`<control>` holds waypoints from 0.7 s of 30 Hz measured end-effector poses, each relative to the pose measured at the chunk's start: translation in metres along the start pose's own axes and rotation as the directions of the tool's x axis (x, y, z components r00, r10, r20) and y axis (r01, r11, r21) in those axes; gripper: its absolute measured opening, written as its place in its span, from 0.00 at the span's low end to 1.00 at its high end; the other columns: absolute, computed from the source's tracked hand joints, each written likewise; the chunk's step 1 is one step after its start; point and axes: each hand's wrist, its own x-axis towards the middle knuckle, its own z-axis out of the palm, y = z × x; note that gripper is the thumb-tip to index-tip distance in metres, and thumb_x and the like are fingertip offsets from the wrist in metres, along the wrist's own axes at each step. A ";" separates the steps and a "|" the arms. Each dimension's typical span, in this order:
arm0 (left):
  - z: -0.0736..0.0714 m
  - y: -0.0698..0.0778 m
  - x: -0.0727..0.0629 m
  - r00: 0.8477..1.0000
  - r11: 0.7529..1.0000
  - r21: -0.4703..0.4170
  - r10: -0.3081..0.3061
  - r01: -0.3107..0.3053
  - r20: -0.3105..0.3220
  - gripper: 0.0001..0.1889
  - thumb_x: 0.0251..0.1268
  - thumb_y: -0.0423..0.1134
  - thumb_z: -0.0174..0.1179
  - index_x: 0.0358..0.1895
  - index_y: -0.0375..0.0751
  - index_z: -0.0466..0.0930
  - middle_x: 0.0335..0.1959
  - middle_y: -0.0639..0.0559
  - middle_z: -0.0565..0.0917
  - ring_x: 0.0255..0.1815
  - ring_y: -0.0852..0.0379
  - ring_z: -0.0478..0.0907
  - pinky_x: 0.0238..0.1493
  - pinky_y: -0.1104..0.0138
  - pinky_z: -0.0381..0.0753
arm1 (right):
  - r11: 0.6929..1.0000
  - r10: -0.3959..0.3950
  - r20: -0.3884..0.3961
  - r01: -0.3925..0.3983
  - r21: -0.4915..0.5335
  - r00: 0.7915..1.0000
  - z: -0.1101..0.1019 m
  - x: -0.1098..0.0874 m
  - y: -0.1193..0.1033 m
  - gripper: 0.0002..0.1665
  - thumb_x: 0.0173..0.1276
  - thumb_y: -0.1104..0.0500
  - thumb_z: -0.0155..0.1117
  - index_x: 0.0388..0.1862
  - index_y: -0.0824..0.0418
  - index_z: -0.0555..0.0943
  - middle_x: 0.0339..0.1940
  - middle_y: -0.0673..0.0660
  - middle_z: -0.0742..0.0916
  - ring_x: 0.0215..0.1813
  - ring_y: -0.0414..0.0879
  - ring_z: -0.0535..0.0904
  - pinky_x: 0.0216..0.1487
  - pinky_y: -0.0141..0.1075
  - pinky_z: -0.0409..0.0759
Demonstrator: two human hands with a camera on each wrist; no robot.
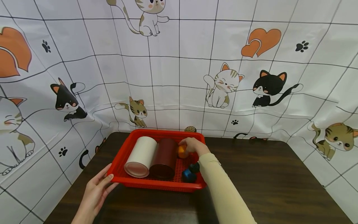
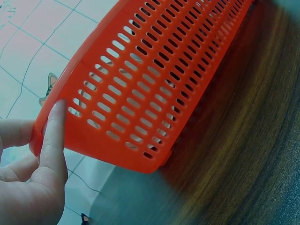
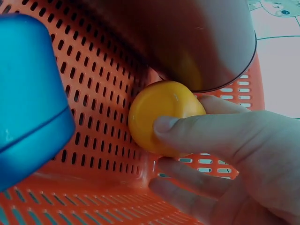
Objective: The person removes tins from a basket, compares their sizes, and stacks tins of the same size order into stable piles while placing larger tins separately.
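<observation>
A red perforated plastic basket [image 1: 156,184] stands on the dark table. At its near left corner, my left hand [image 1: 96,189] grips the rim, thumb on one side and fingers on the other in the left wrist view. Inside the basket's far right part, my right hand [image 1: 195,145] holds a small yellow-orange rounded object [image 3: 164,117], the thumb pressed on its flat face. Close beside it lies a dark red cylinder [image 1: 165,155], with a white cylinder [image 1: 141,154] to the left. A shiny blue rounded object [image 1: 188,176] and a dark green one [image 1: 194,168] sit near the front right corner.
Dark wood-grain table [image 1: 260,180] extends to the right of the basket and in front of it. A white sheet [image 1: 179,71] with a grid and cat prints hangs behind the table and along its sides.
</observation>
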 end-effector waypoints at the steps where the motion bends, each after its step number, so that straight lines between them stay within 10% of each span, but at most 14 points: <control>1: 0.000 0.000 0.000 1.000 1.000 0.000 0.002 -0.002 0.000 0.37 0.74 0.37 0.55 0.80 0.43 0.46 0.52 0.71 0.74 0.51 0.71 0.80 0.52 0.72 0.85 | 1.000 0.005 0.005 -0.005 -0.007 1.000 0.000 0.000 0.000 0.32 0.61 0.71 0.67 0.64 0.53 0.79 0.67 0.59 0.79 0.68 0.56 0.73 0.59 0.44 0.84; 8: 0.000 0.000 0.000 1.000 1.000 0.005 0.001 -0.001 -0.003 0.37 0.75 0.37 0.55 0.80 0.43 0.47 0.52 0.71 0.74 0.51 0.71 0.80 0.52 0.72 0.85 | 0.999 0.029 0.055 -0.027 -0.045 0.998 0.002 0.003 0.001 0.35 0.63 0.72 0.66 0.68 0.50 0.76 0.71 0.60 0.75 0.54 0.50 0.75 0.36 0.31 0.79; 21: 0.000 0.001 0.000 1.000 1.000 0.020 -0.019 0.020 -0.018 0.38 0.74 0.37 0.56 0.80 0.45 0.47 0.50 0.71 0.75 0.51 0.72 0.79 0.54 0.72 0.85 | 0.994 0.049 0.039 -0.045 -0.096 0.998 0.003 0.004 -0.001 0.34 0.62 0.73 0.62 0.66 0.50 0.78 0.69 0.60 0.77 0.50 0.50 0.71 0.32 0.29 0.74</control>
